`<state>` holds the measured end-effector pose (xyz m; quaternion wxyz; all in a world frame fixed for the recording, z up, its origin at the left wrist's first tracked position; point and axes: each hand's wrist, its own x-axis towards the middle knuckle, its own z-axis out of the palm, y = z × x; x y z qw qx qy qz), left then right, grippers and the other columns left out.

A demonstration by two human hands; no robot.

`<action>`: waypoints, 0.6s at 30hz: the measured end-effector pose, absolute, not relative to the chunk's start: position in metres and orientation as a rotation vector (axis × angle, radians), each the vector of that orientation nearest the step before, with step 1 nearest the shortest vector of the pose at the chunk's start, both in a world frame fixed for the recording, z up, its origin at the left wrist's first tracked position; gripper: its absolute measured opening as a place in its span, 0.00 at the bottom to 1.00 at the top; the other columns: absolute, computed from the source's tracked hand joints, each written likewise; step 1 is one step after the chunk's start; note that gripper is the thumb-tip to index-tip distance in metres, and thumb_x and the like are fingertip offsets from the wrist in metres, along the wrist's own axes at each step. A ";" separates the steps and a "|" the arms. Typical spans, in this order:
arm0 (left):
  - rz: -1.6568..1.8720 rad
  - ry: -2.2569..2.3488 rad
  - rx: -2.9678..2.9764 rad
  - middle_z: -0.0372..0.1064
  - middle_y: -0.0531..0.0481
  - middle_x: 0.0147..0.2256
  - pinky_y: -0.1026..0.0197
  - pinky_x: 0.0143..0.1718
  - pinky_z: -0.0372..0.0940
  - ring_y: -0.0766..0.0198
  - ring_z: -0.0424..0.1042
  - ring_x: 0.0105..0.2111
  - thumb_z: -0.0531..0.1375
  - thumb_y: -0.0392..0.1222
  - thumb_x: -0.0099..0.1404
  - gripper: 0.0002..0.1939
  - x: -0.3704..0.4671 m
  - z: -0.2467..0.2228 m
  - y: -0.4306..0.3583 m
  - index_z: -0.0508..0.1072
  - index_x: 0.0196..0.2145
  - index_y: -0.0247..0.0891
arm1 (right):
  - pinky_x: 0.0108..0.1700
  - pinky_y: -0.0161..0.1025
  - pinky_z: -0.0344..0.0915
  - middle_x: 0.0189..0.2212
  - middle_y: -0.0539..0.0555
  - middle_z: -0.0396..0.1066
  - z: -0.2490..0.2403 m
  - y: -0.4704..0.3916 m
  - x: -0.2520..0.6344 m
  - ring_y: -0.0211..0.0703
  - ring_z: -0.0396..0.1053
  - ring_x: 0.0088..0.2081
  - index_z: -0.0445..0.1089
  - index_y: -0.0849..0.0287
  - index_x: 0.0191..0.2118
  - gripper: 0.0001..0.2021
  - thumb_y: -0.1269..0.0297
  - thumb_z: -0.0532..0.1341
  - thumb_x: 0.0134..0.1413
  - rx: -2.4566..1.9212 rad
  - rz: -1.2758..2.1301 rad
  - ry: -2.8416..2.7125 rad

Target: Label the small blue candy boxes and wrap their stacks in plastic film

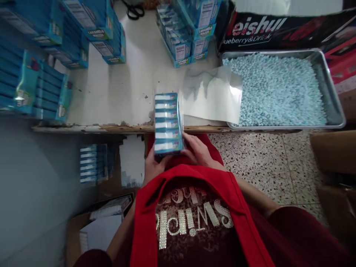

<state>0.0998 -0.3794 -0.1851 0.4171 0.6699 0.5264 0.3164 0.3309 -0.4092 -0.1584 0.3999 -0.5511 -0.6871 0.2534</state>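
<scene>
A clear-wrapped pack of small blue candy boxes [166,122] lies partly on the table, its near end sticking out past the front edge. My left hand [154,167] is closed around the near left corner of the pack. On the other side, my right hand [198,148] grips the near right corner, fingers along the clear film. Parts of both thumbs and fingertips are hidden by the pack. To the right of the pack lies a clear plastic sheet or bag [214,94], which overlaps the tray's edge.
A metal tray [330,89] full of pale blue candies [275,89] stands at the right, before a black printed carton [261,33]. Stacked blue boxes [107,44] fill the back left; more display boxes [182,52] stand behind. Black scissors [135,12] lie at the back. The worn table edge [125,129] runs across.
</scene>
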 end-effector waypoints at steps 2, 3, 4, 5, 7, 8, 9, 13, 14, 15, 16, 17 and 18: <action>0.851 1.463 1.720 0.80 0.38 0.52 0.45 0.55 0.77 0.46 0.81 0.52 0.70 0.52 0.69 0.25 0.102 -0.174 -0.356 0.78 0.58 0.38 | 0.70 0.55 0.72 0.68 0.66 0.71 -0.156 -0.390 0.327 0.55 0.71 0.69 0.60 0.54 0.76 0.30 0.62 0.62 0.73 -1.420 0.544 -1.693; 0.884 1.518 1.749 0.79 0.37 0.54 0.43 0.59 0.75 0.44 0.79 0.56 0.73 0.52 0.66 0.27 0.104 -0.170 -0.345 0.78 0.58 0.38 | 0.70 0.55 0.72 0.68 0.66 0.72 -0.155 -0.383 0.326 0.55 0.72 0.69 0.61 0.56 0.76 0.31 0.61 0.63 0.72 -1.417 0.527 -1.680; 0.907 1.533 1.781 0.78 0.36 0.56 0.42 0.61 0.73 0.43 0.77 0.58 0.74 0.52 0.64 0.30 0.106 -0.168 -0.336 0.77 0.60 0.38 | 0.69 0.55 0.72 0.68 0.66 0.72 -0.156 -0.376 0.325 0.55 0.72 0.68 0.61 0.56 0.76 0.32 0.60 0.65 0.71 -1.406 0.527 -1.679; 0.914 1.505 1.801 0.78 0.36 0.58 0.43 0.63 0.72 0.44 0.77 0.60 0.74 0.51 0.64 0.32 0.108 -0.166 -0.330 0.76 0.62 0.39 | 0.68 0.54 0.74 0.68 0.66 0.73 -0.157 -0.372 0.324 0.55 0.74 0.67 0.60 0.56 0.76 0.33 0.60 0.66 0.70 -1.394 0.528 -1.687; 0.894 1.412 1.789 0.80 0.39 0.57 0.48 0.60 0.73 0.48 0.79 0.57 0.72 0.50 0.66 0.28 0.114 -0.166 -0.325 0.77 0.61 0.40 | 0.65 0.51 0.76 0.66 0.64 0.75 -0.164 -0.368 0.321 0.54 0.78 0.63 0.61 0.56 0.76 0.33 0.61 0.66 0.69 -1.398 0.499 -1.698; 0.888 1.397 1.775 0.82 0.41 0.54 0.50 0.57 0.74 0.49 0.81 0.54 0.71 0.49 0.68 0.23 0.117 -0.168 -0.325 0.78 0.58 0.41 | 0.63 0.49 0.78 0.64 0.64 0.77 -0.167 -0.368 0.319 0.53 0.79 0.61 0.63 0.56 0.75 0.31 0.63 0.64 0.70 -1.421 0.463 -1.690; 0.894 1.410 1.765 0.83 0.41 0.51 0.52 0.55 0.75 0.50 0.82 0.51 0.70 0.49 0.69 0.19 0.119 -0.170 -0.327 0.80 0.55 0.41 | 0.62 0.48 0.79 0.63 0.63 0.78 -0.171 -0.369 0.317 0.52 0.80 0.60 0.65 0.56 0.73 0.29 0.65 0.62 0.70 -1.447 0.423 -1.673; 0.966 1.538 1.785 0.85 0.40 0.49 0.53 0.53 0.75 0.49 0.83 0.49 0.69 0.50 0.70 0.15 0.126 -0.179 -0.336 0.82 0.50 0.40 | 0.56 0.45 0.82 0.58 0.59 0.82 -0.178 -0.372 0.311 0.50 0.84 0.53 0.71 0.54 0.70 0.26 0.67 0.61 0.69 -1.515 0.363 -1.604; 0.975 1.559 1.798 0.85 0.40 0.50 0.54 0.53 0.75 0.49 0.84 0.50 0.68 0.50 0.71 0.15 0.127 -0.181 -0.337 0.82 0.50 0.40 | 0.55 0.44 0.82 0.57 0.57 0.83 -0.178 -0.371 0.311 0.49 0.85 0.52 0.72 0.54 0.69 0.25 0.66 0.61 0.70 -1.523 0.375 -1.583; 0.979 1.577 1.809 0.84 0.39 0.50 0.54 0.54 0.75 0.49 0.84 0.50 0.68 0.50 0.71 0.16 0.128 -0.184 -0.337 0.83 0.51 0.39 | 0.54 0.43 0.82 0.56 0.57 0.84 -0.178 -0.371 0.312 0.49 0.85 0.50 0.74 0.54 0.68 0.24 0.66 0.61 0.70 -1.528 0.388 -1.556; 0.982 1.591 1.818 0.84 0.39 0.51 0.54 0.54 0.75 0.49 0.84 0.51 0.67 0.50 0.72 0.17 0.129 -0.186 -0.337 0.83 0.52 0.39 | 0.54 0.43 0.83 0.55 0.56 0.84 -0.178 -0.370 0.312 0.48 0.86 0.50 0.75 0.53 0.67 0.23 0.65 0.62 0.70 -1.529 0.402 -1.527; 0.984 1.598 1.824 0.84 0.38 0.52 0.54 0.55 0.75 0.49 0.84 0.51 0.67 0.51 0.72 0.18 0.130 -0.188 -0.337 0.82 0.54 0.38 | 0.54 0.43 0.83 0.55 0.56 0.84 -0.178 -0.369 0.312 0.49 0.86 0.50 0.76 0.53 0.66 0.22 0.64 0.62 0.70 -1.526 0.416 -1.500; 0.989 1.601 1.826 0.84 0.38 0.52 0.54 0.55 0.75 0.48 0.84 0.52 0.67 0.51 0.72 0.20 0.131 -0.190 -0.337 0.82 0.55 0.38 | 0.55 0.43 0.83 0.55 0.55 0.84 -0.178 -0.369 0.312 0.49 0.86 0.50 0.77 0.53 0.65 0.21 0.64 0.62 0.70 -1.522 0.431 -1.479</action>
